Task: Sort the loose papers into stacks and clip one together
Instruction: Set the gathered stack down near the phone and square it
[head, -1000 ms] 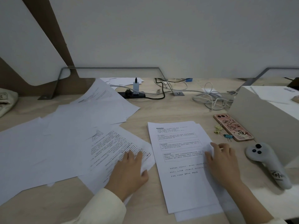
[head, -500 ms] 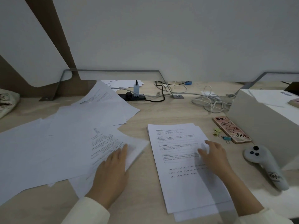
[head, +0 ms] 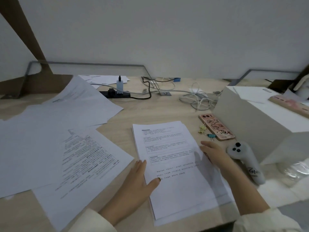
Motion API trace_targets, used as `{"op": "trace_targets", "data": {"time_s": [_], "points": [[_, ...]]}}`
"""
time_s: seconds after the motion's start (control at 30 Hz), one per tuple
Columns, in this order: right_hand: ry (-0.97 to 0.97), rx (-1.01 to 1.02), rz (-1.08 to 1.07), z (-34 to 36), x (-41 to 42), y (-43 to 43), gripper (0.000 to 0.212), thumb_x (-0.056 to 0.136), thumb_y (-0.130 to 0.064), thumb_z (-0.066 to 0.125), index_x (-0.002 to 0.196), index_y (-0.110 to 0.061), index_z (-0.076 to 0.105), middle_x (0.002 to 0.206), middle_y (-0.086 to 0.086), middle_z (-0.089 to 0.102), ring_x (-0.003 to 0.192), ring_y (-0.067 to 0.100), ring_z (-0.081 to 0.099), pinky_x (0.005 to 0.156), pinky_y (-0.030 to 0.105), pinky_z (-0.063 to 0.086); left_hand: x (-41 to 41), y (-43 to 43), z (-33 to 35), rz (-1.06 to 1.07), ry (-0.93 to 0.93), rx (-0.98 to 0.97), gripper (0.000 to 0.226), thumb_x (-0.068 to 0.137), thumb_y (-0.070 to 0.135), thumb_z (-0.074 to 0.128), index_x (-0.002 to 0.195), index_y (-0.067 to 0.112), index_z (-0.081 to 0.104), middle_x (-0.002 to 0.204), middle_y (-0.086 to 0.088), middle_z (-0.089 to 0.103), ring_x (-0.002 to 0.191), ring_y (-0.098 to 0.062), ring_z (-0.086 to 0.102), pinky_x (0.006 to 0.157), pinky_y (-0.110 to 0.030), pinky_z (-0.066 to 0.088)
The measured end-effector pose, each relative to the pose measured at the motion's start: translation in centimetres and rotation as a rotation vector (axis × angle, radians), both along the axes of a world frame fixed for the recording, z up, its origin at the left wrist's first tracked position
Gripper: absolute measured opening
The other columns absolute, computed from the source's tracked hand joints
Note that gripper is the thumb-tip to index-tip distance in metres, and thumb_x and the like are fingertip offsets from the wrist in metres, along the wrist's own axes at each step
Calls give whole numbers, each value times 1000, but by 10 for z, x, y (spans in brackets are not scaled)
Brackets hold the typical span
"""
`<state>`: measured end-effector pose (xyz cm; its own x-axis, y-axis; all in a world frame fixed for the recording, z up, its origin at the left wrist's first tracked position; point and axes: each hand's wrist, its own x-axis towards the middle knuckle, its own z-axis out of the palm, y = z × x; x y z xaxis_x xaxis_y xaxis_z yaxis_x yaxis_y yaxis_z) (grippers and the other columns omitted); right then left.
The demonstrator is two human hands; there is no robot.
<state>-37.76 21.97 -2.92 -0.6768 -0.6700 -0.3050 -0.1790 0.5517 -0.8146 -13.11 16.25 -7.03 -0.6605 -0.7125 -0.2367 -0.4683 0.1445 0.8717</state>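
A small stack of printed papers [head: 168, 158] lies in front of me on the wooden desk [head: 160, 108]. My left hand [head: 138, 180] lies flat against the stack's left edge, its thumb on the top sheet. My right hand [head: 214, 152] rests with straight fingers along the stack's right edge. Loose sheets [head: 50, 131] spread over the left half of the desk, a printed page [head: 87, 158] on top nearest the stack. Yellow and blue binder clips [head: 206, 132] lie just right of the stack's top corner.
A phone in a pink case [head: 217, 127] lies beside the clips. A grey controller [head: 245, 159] sits right of my right hand, against a white box [head: 260, 124]. A power strip [head: 117, 93] and tangled cables [head: 195, 97] run along the back.
My left hand left the printed page on the left pile and moved right to the stack's left edge. My right hand shifted out to the stack's right edge.
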Motion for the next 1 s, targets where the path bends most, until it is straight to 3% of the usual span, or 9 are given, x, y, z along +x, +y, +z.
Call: {"op": "trace_targets", "data": {"time_s": [0.1, 0.27, 0.4, 0.57, 0.63, 0.7, 0.8, 0.87, 1.0], "points": [[-44, -11, -5, -1, -2, 1, 39, 91, -14, 50, 130, -12, 50, 134, 9, 50, 124, 28, 46, 107, 44, 37, 4, 2, -2, 14, 18, 27, 97, 67, 70, 55, 146, 38, 9, 155, 23, 6, 141, 4, 5, 119, -35, 13], [-17, -42, 9, -3, 5, 5, 40, 91, -14, 51, 131, -10, 50, 127, 10, 55, 106, 20, 50, 94, 34, 41, 9, 32, 10, -160, -238, -317, 120, 51, 82, 55, 131, 48, -28, 135, 26, -50, 135, -1, -29, 117, -31, -1], [68, -36, 71, -1, 15, 13, 42, 94, -16, 48, 135, -10, 46, 136, 8, 51, 103, 12, 44, 87, 27, 35, 14, 45, -1, -301, -348, -499, 117, 47, 90, 39, 128, 43, -32, 133, 18, -55, 125, -11, -50, 113, -33, -18], [86, -39, 60, -2, 18, 19, 40, 93, -16, 48, 132, -10, 48, 131, 8, 54, 102, 13, 47, 85, 27, 36, 14, 50, -6, -338, -331, -666, 105, 60, 87, 14, 146, 31, -5, 151, 8, -31, 135, -7, -35, 112, -31, -14], [81, -34, 24, -1, 16, 19, 38, 92, -15, 49, 130, -9, 51, 124, 9, 57, 98, 16, 50, 83, 28, 39, 15, 49, -7, -349, -380, -734, 88, 77, 79, 15, 143, 23, 31, 157, -5, 14, 142, -13, 1, 109, -33, 9], [74, -18, 15, -2, 14, 20, 37, 91, -15, 50, 128, -9, 52, 114, 8, 58, 95, 18, 53, 83, 30, 42, 16, 48, -10, -348, -366, -746, 72, 87, 68, 16, 128, 19, 51, 144, -7, 45, 134, -17, 26, 101, -34, 24], [76, -4, 14, -4, 13, 23, 36, 91, -16, 50, 127, -11, 54, 110, 5, 58, 97, 19, 54, 86, 32, 43, 15, 48, -7, -356, -300, -809, 65, 91, 59, 13, 116, 21, 59, 129, -1, 61, 126, -15, 46, 100, -34, 39], [81, -1, 7, -5, 13, 25, 35, 91, -17, 50, 125, -13, 55, 112, 5, 59, 98, 20, 54, 86, 32, 43, 13, 49, -3, -374, -312, -857, 58, 90, 56, 22, 104, 24, 69, 116, 5, 68, 113, -12, 61, 85, -33, 55], [114, 18, -13, -5, 14, 32, 33, 90, -18, 50, 122, -14, 58, 114, 5, 62, 103, 22, 56, 90, 35, 45, 11, 52, 2, -399, -306, -868, 50, 70, 55, 41, 91, 23, 73, 103, 6, 73, 99, -10, 68, 72, -34, 59]]}}
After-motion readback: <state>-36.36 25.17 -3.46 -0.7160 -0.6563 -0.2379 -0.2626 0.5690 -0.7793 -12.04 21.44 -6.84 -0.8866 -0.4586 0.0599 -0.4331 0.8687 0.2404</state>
